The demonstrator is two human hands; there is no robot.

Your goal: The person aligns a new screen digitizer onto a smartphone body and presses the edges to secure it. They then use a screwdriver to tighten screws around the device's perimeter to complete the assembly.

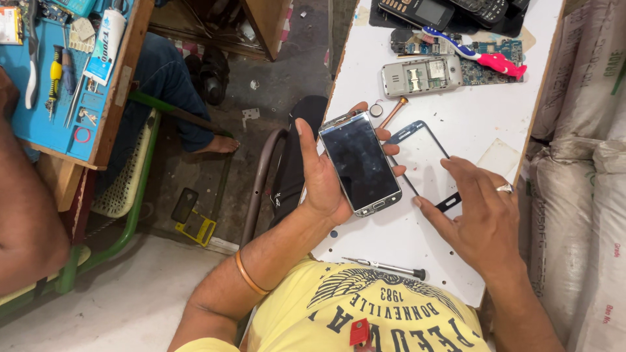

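While left hand (321,176) grips a smartphone (359,163), right hand (479,212) spreads over glass panel (424,160)

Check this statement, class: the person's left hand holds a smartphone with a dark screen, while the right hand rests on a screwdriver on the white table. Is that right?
Not quite. In the head view, the right hand rests on a thin glass front panel, not the screwdriver, which lies untouched near the table's edge. The left hand does hold the dark-screened smartphone.
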